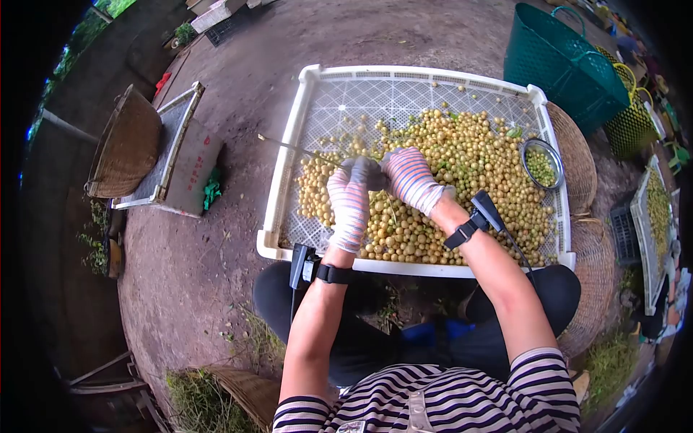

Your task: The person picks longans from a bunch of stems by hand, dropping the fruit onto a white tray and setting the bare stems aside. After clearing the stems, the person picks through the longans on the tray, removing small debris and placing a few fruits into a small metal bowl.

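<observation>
A large white mesh tray (415,70) holds many small round yellow-brown fruits (462,159), with some green ones among them. Over its left part my left hand (350,198), in a striped glove with grey fingers, is closed on a thin bare stem (297,149) that sticks out up and to the left. My right hand (415,177), gloved alike, is close beside it with curled fingers; what they pinch is hidden. Some fruits near my fingertips look blurred. A round metal-rimmed bowl (525,160) of small green fruits sits at the tray's right side.
Beyond the tray's right corner stands a green woven basket (538,54), with a yellow-black basket (626,133) beside it. Flat wicker baskets (586,249) lie along the right. A wicker basket (130,148) rests on a crate at left. Cut stems (206,404) are piled at lower left.
</observation>
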The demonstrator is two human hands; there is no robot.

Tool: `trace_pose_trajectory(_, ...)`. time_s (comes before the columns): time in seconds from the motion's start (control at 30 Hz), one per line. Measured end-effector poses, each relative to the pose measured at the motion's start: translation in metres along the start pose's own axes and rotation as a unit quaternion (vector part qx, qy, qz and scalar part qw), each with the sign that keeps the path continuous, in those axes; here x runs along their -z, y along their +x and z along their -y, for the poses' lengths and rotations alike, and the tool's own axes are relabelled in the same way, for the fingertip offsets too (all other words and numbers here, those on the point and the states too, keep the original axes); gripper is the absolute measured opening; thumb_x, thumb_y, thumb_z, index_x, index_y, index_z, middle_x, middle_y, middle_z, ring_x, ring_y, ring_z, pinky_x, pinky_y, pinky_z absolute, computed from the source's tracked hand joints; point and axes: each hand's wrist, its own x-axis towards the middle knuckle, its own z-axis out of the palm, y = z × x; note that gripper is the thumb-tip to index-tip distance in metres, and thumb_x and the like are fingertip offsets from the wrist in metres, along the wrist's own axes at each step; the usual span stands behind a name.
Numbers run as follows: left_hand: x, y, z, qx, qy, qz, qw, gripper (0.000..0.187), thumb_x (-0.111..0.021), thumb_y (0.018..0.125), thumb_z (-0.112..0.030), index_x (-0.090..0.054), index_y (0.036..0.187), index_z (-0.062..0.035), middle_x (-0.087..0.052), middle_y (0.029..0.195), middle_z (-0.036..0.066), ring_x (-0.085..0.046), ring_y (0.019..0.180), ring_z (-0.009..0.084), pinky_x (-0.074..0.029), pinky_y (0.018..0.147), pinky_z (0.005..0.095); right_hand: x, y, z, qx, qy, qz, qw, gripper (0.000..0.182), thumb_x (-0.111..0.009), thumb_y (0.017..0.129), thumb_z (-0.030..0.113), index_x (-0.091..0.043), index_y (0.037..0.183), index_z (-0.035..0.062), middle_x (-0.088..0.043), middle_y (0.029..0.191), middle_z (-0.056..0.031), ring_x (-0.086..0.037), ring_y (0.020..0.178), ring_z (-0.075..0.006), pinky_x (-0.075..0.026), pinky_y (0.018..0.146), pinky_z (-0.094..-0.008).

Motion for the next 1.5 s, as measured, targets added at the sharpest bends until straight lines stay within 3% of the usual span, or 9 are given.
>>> trace_pose_trajectory(0.23,0.006,0.005,-0.004,0.003,0.003,-0.036,0.999,0.021,-0.061,0.097,-0.023,-0.065,0.092,-0.0028,-0.069,0.079,0.008,-0.067,0.061,0.0177,-0.056,0.057,0.0300,-0.009,-0.010,-0.003,0.093,0.019,-0.200,0.975,0.020,-0.071,0.078,0.029,-0.071,0.089,0.0128,-0.065,0.086,-0.0097,-0.062,0.090,-0.0295,-0.046,0.079,-0.0438)
trace_pose_trajectory(0.4,0.004,0.004,0.010,-0.012,0.006,-0.035,0.999,0.019,-0.061,0.096,-0.021,-0.065,0.091,-0.0029,-0.069,0.079,0.007,-0.067,0.062,0.0173,-0.056,0.058,0.0302,0.003,-0.009,-0.002,0.000,-0.036,0.021,0.999,0.027,-0.069,0.082,0.036,-0.073,0.091,0.0111,-0.068,0.085,-0.0124,-0.065,0.084,-0.0308,-0.047,0.075,-0.0445)
trace_pose_trajectory(0.53,0.012,0.008,-0.005,-0.002,-0.001,-0.059,0.998,0.020,-0.061,0.097,-0.022,-0.065,0.092,-0.0027,-0.070,0.080,0.008,-0.067,0.061,0.0180,-0.056,0.058,0.0310,-0.001,-0.012,-0.001,0.078,0.025,-0.140,0.987,0.025,-0.066,0.084,0.033,-0.072,0.093,0.0101,-0.069,0.089,-0.0136,-0.065,0.087,-0.0313,-0.047,0.076,-0.0456)
trace_pose_trajectory(0.77,0.008,0.005,0.016,0.003,0.012,-0.018,1.000,0.021,-0.060,0.097,-0.023,-0.065,0.094,-0.0023,-0.070,0.081,0.008,-0.067,0.061,0.0193,-0.056,0.058,0.0308,0.002,-0.012,0.000,-0.055,-0.029,0.073,0.995,0.026,-0.063,0.086,0.033,-0.073,0.079,0.0103,-0.071,0.082,-0.0134,-0.068,0.080,-0.0306,-0.048,0.073,-0.0445)
trace_pose_trajectory(0.93,0.015,0.010,-0.011,-0.018,0.046,-0.052,0.997,0.022,-0.061,0.097,-0.023,-0.066,0.092,-0.0032,-0.070,0.080,0.008,-0.067,0.061,0.0175,-0.055,0.056,0.0306,-0.007,-0.017,-0.013,0.033,0.259,-0.089,0.961,0.034,-0.063,0.090,0.036,-0.072,0.106,0.0074,-0.070,0.095,-0.0155,-0.066,0.089,-0.0364,-0.053,0.081,-0.0407)
trace_pose_trajectory(1.17,0.003,0.003,-0.007,-0.006,0.039,-0.041,0.998,0.021,-0.062,0.096,-0.024,-0.068,0.091,-0.0040,-0.070,0.078,0.006,-0.066,0.062,0.0159,-0.054,0.058,0.0298,0.025,-0.016,0.000,-0.049,0.001,0.069,0.996,0.027,-0.066,0.084,0.032,-0.072,0.094,0.0077,-0.070,0.085,-0.0156,-0.066,0.076,-0.0340,-0.051,0.071,-0.0467)
trace_pose_trajectory(1.3,0.014,0.009,-0.023,-0.040,0.021,-0.043,0.998,0.021,-0.064,0.095,-0.025,-0.068,0.091,-0.0047,-0.071,0.079,0.007,-0.066,0.060,0.0169,-0.054,0.056,0.0304,-0.003,-0.023,-0.031,0.012,0.107,-0.027,0.994,0.027,-0.063,0.086,0.029,-0.071,0.103,0.0094,-0.069,0.083,-0.0174,-0.066,0.077,-0.0365,-0.053,0.074,-0.0480)
trace_pose_trajectory(1.33,0.016,0.009,-0.028,-0.045,0.025,-0.052,0.997,0.021,-0.065,0.095,-0.026,-0.068,0.091,-0.0049,-0.071,0.079,0.007,-0.066,0.060,0.0175,-0.054,0.056,0.0306,0.001,-0.020,-0.039,-0.023,0.108,0.053,0.992,0.049,-0.069,0.084,0.031,-0.060,0.129,0.0154,-0.068,0.100,-0.0226,-0.065,0.092,-0.0363,-0.052,0.084,-0.0452)
trace_pose_trajectory(1.5,0.016,0.008,-0.025,-0.030,0.027,-0.041,0.998,0.022,-0.064,0.095,-0.025,-0.068,0.092,-0.0033,-0.071,0.079,0.008,-0.067,0.060,0.0172,-0.055,0.057,0.0309,0.026,-0.023,-0.013,0.034,0.140,-0.094,0.985,0.068,-0.076,0.077,0.032,-0.052,0.139,0.0164,-0.064,0.119,-0.0179,-0.064,0.105,-0.0326,-0.049,0.096,-0.0423)
